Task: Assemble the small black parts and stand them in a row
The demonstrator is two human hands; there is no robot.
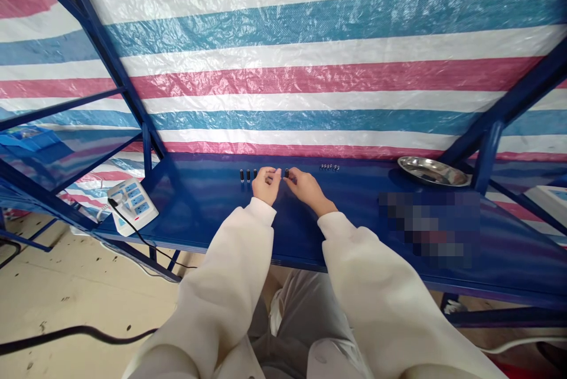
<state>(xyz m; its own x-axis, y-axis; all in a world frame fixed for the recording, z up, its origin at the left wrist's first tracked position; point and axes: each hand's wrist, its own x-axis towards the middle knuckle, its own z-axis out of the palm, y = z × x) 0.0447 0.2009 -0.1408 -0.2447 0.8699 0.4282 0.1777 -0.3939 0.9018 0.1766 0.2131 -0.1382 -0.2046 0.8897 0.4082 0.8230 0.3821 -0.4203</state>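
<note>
Both hands meet at the middle of a blue metal shelf, fingertips pinched narrow on small dark cylindrical parts — the left hand curls over its piece, while the right hand nips a short dark cylinder between thumb and forefinger, just beside the left fingertips. A striped red, white and blue tarpaulin hangs behind the blue frame. At far right a shiny metal dish sits well apart from the hands; at far left a white power strip with blue sockets lies at the shelf's edge, its black cord trailing to the floor. Left of the left hand, three more dark cylinders stand upright in a row — nearer that hand than the other. Right of the right hand lies a cluster of tiny metal pieces. No brand or legible writing shows; markings on the strip are too small to read.
</note>
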